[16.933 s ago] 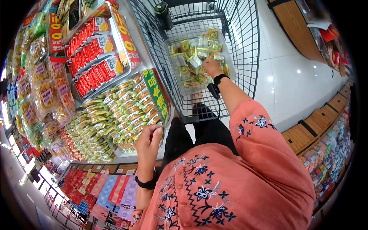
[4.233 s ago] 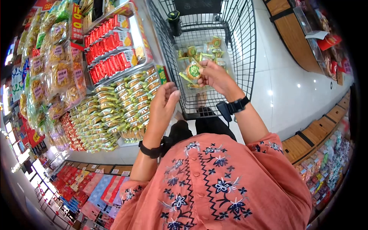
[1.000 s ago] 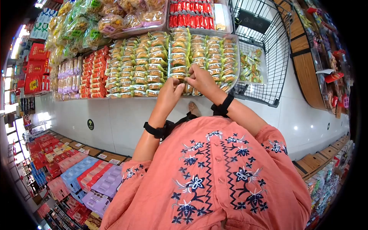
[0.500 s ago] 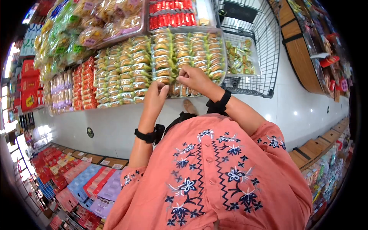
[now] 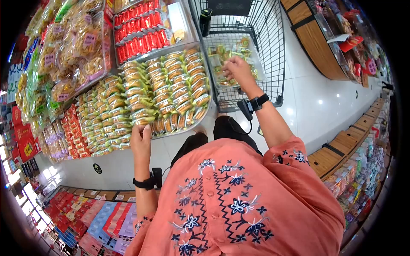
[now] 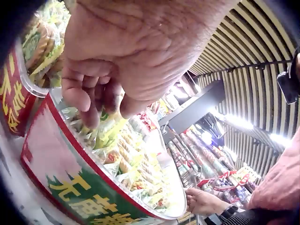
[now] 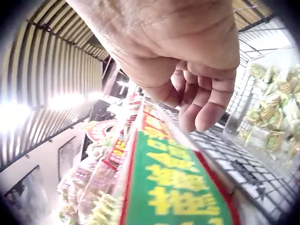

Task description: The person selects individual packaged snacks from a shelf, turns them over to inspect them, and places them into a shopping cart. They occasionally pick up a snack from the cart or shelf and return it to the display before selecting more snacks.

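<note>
My left hand hangs at the front edge of a display tray filled with rows of wrapped round pastries. In the left wrist view its loosely curled fingers are right over the yellow-green wrappers, with no pastry between them. My right hand is over a clear plastic bin inside the shopping cart. Similar wrapped pastries lie loose in that bin. Fingers bent and nothing held, the right hand passes above the cart's side in the right wrist view.
Red packets fill a tray behind the pastries, and bagged snacks are piled at left. A green sign fronts the display beside the cart. A dark bottle stands at the cart's left side. Wooden shelving curves along the right.
The view has turned toward the cart. My right hand has gone from the pastry rows to over the bin. My left hand stays by the tray's front edge.
</note>
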